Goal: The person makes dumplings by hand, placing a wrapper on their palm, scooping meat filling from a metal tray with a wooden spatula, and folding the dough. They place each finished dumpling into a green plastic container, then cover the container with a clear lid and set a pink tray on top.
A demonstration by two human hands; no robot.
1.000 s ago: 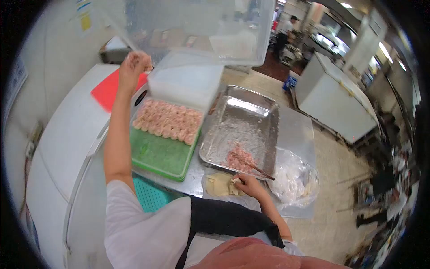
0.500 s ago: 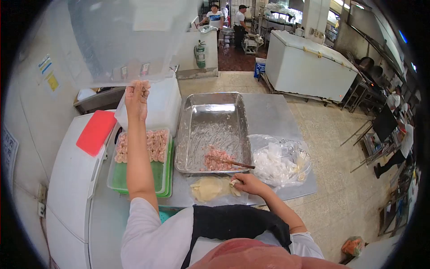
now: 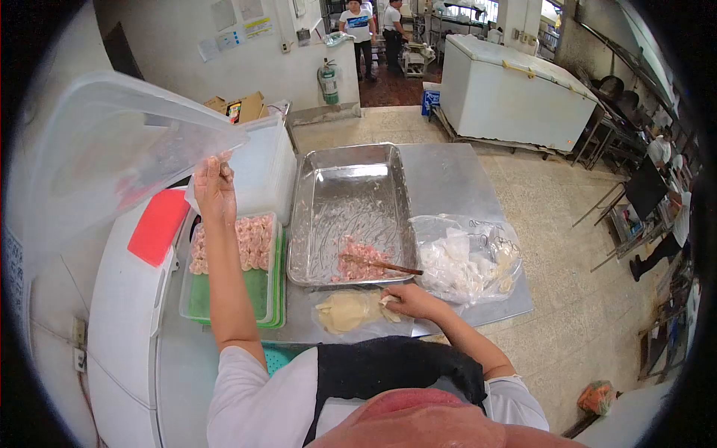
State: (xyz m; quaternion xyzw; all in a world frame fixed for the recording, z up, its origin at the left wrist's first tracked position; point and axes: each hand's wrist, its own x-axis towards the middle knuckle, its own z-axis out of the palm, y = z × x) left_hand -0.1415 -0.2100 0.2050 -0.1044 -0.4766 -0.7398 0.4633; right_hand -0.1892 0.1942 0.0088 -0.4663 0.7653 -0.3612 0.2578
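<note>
My left hand [image 3: 215, 188] is raised above the green tray, fingers closed on the edge of a large translucent plastic sheet [image 3: 112, 149], which tilts up to the left. Below it, a green-bottomed tray [image 3: 216, 297] holds rows of pink, meat-filled dumplings [image 3: 254, 239] in its far half. My right hand [image 3: 414, 301] pinches a pale dough wrapper [image 3: 389, 301] beside a stack of round dough wrappers [image 3: 345, 312] on clear plastic. Just beyond, a steel pan [image 3: 351, 157] contains ground meat [image 3: 355, 257] with a brown wooden stick [image 3: 388, 266] lying in it.
A knotted plastic bag [image 3: 467, 257] of white stuff lies right of the pan. White bins [image 3: 261, 164] stand behind the tray, and a red board [image 3: 158, 226] lies on the white chest [image 3: 112, 313] at left. Other people [image 3: 358, 30] stand in the background.
The plastic sheet has swung down and to the left, tilting in my left hand, which has moved slightly left and lower. My right hand stays nearly where it was.
</note>
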